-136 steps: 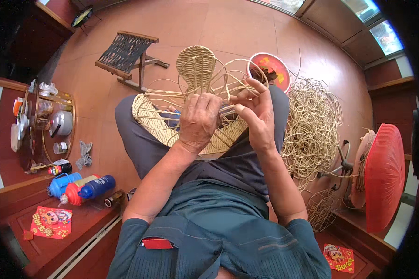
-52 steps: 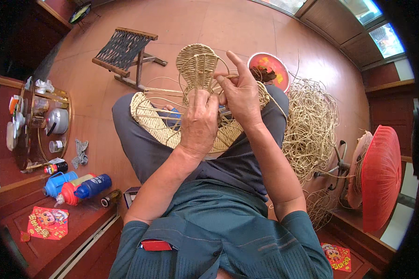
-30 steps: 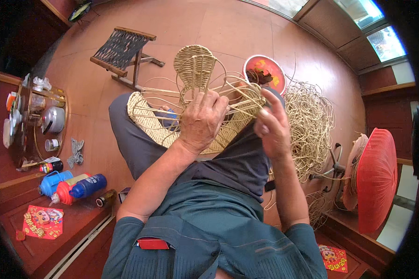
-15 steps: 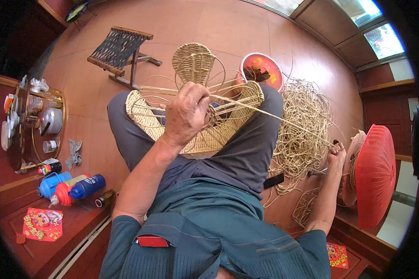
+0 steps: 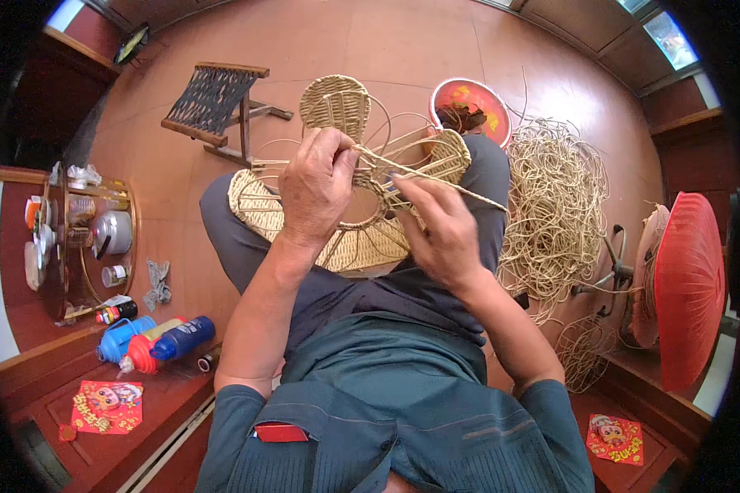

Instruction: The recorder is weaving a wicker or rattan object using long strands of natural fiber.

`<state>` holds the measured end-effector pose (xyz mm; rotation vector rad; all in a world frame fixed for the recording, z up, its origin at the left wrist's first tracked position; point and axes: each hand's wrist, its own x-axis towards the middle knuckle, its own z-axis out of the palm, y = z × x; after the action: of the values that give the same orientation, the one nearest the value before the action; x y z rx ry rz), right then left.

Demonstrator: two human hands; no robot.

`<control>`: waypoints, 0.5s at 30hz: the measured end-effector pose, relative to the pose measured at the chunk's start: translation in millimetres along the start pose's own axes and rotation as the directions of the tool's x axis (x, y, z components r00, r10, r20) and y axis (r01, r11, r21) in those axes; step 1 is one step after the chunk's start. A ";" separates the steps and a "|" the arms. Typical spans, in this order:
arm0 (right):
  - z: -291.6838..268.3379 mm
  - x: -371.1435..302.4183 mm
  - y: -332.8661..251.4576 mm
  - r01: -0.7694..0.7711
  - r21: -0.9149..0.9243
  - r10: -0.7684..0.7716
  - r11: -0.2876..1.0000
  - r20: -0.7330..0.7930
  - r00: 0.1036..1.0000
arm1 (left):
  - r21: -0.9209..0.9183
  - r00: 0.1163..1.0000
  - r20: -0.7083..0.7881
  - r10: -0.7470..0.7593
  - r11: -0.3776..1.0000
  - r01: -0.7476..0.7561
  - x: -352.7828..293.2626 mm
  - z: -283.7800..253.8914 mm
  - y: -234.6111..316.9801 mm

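The left hand [image 5: 316,189] grips the half-woven rattan basket [image 5: 345,222] on the lap. The right hand [image 5: 440,230], back from the loose rattan pile [image 5: 555,205] at three o'clock, now pinches a fresh strand [image 5: 436,174], so weaving likely resumes.

A woven piece [image 5: 337,238] lies across the person's lap, with the left hand [image 5: 314,187] on it and the right hand [image 5: 437,228] just to its right. A folding stool [image 5: 214,103] stands beyond it to the left, a heap of cane strands [image 5: 555,205] on the floor to the right. A tea tray [image 5: 82,238] sits far left, with bottles [image 5: 152,343] nearer the person.
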<state>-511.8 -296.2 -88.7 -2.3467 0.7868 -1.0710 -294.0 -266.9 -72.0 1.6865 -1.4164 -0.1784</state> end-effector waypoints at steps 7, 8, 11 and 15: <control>49.6 10.8 10.2 0.068 -0.147 -0.065 0.987 0.027 0.998 | 0.160 0.983 -0.005 0.185 0.970 -0.182 13.8 2.9 -0.8; 50.4 10.9 7.3 0.043 -0.143 -0.038 0.989 0.042 0.998 | 0.236 0.951 -0.004 0.309 0.925 -0.299 18.1 3.0 -1.3; 53.5 11.3 4.6 0.002 -0.145 0.012 0.989 0.096 0.995 | 0.345 0.915 0.022 0.403 0.856 -0.385 28.6 9.0 -8.4; 59.9 15.6 5.6 -0.083 -0.011 0.083 0.997 0.064 0.994 | 0.584 0.933 0.044 0.356 0.749 -0.314 23.0 18.8 8.3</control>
<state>-458.3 -301.4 -119.8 -2.3216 0.8584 -0.9540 -303.8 -295.8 -67.6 1.8415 -1.8123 0.5789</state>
